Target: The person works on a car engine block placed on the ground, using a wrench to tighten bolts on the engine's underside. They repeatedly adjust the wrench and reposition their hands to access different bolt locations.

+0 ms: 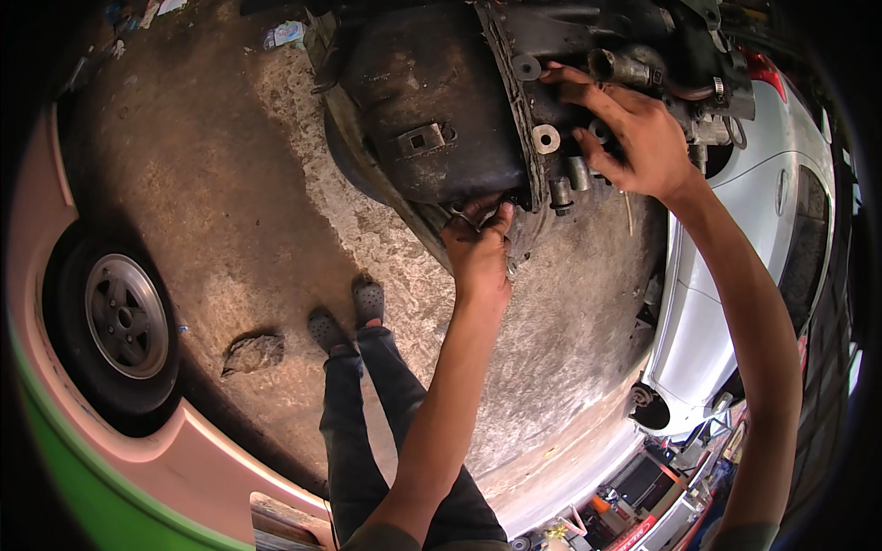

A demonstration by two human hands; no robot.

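Note:
In front of me is a large dark, greasy metal housing with a seam flange along its right side. My left hand is at the housing's lower edge, thumb and fingers pinched together. Its fingertips are partly hidden, so what they hold cannot be made out. Right of the flange, my right hand reaches in with fingers spread, holding nothing visible. Its index fingertip is beside a dark round washer. Its thumb tip is near a pale round washer. Two short metal cylinders stick out below.
A pipe stub and hose lie beyond my right hand. At left stands a pink and green vehicle with a wheel; at right, a silver car. A dark lump lies on the stained concrete floor. Clutter fills the lower right.

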